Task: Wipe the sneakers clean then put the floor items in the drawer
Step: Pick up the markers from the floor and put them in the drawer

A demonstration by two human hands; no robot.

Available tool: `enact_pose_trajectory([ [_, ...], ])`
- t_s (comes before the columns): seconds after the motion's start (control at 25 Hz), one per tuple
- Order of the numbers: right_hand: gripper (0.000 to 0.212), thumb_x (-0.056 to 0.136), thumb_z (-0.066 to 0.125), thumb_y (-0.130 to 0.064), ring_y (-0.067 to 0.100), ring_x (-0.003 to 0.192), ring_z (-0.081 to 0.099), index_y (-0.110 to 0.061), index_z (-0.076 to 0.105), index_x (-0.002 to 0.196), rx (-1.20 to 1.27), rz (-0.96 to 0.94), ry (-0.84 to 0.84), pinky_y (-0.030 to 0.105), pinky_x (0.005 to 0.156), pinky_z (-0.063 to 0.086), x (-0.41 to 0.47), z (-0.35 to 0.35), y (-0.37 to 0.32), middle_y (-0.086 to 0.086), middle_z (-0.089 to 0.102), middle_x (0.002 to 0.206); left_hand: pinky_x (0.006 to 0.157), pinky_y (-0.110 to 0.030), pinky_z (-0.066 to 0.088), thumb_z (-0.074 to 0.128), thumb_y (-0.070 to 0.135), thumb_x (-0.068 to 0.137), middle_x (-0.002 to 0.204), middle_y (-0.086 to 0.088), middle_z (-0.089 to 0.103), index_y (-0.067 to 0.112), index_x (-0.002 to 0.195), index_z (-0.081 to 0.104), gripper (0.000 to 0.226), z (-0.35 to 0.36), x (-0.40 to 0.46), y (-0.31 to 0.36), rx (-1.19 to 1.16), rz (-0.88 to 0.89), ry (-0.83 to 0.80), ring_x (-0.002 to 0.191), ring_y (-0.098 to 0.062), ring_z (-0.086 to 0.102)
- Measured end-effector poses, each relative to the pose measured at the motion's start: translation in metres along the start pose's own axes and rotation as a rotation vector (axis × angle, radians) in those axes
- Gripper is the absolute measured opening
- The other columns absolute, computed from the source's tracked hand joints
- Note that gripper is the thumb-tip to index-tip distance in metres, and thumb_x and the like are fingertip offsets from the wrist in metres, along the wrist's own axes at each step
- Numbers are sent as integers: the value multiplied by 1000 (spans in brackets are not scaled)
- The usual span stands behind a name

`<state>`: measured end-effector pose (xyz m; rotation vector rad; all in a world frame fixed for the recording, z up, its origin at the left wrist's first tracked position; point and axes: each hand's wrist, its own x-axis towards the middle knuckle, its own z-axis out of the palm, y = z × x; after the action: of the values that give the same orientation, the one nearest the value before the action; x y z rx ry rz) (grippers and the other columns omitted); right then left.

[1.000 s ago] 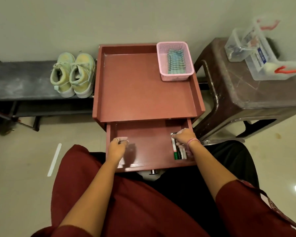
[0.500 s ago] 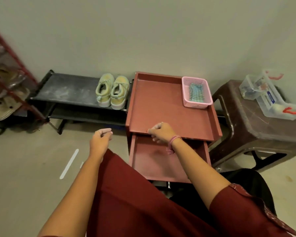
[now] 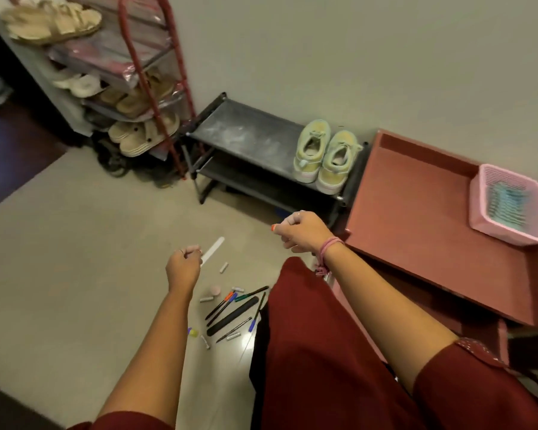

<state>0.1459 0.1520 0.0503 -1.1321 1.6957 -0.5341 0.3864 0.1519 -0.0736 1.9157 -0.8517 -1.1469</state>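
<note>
We see the left hand [image 3: 183, 268] hovering over the floor, fingers loosely curled and nothing in them, its knuckles just in front of a white nail file [image 3: 213, 250]. The right hand [image 3: 302, 232] hangs in the air beside the red cabinet [image 3: 416, 212], loosely fisted, with something small and orange at the fingertips (too tiny to name, so we cannot tell if it grips anything). Below lie the scattered floor items [image 3: 233, 311]: pens, markers, a black file, small batteries, a pink round piece. The sneakers [image 3: 323, 156] sit paired on the black shoe bench [image 3: 246, 138]. On the cabinet top, a pink basket [image 3: 510, 206] holds something striped blue. The drawer [image 3: 479, 324] peeks out below, its contents hidden.
</note>
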Motion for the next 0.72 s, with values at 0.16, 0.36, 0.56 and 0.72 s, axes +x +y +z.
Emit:
enact_pose_trajectory([
  [0.16, 26, 82, 67, -28, 11, 60, 61, -17, 51, 65, -102, 22, -66, 23, 54, 48, 40, 55, -5, -1, 60, 66, 83, -33, 48, 55, 9, 90, 101, -12, 69, 7, 100, 69, 17, -15, 27, -55, 49, -118, 45, 91, -29, 63],
  [0.36, 20, 84, 66, -28, 11, 60, 62, -14, 53, 78, -243, 13, -128, 25, 59, 51, 81, 109, 5, 1, 61, 69, 97, -37, 48, 53, 10, 90, 109, -12, 69, 8, 101, 69, 20, -15, 42, -126, 123, -245, 33, 105, -31, 62],
  [0.56, 16, 83, 66, -28, 16, 71, 64, -16, 56, 76, -420, -77, -208, 29, 66, 52, 116, 143, 19, 0, 63, 74, 82, -28, 40, 46, 5, 93, 106, -14, 62, 6, 95, 63, 17, 11, 33, -171, 302, -229, -33, 101, -27, 57],
  [0.72, 14, 85, 61, -30, 16, 73, 59, -18, 57, 78, -526, -100, -204, 27, 65, 50, 136, 157, 51, -1, 62, 77, 82, -36, 45, 47, 7, 93, 104, -13, 58, 6, 98, 52, 7, 45, 30, -203, 518, -184, -229, 101, -31, 58],
])
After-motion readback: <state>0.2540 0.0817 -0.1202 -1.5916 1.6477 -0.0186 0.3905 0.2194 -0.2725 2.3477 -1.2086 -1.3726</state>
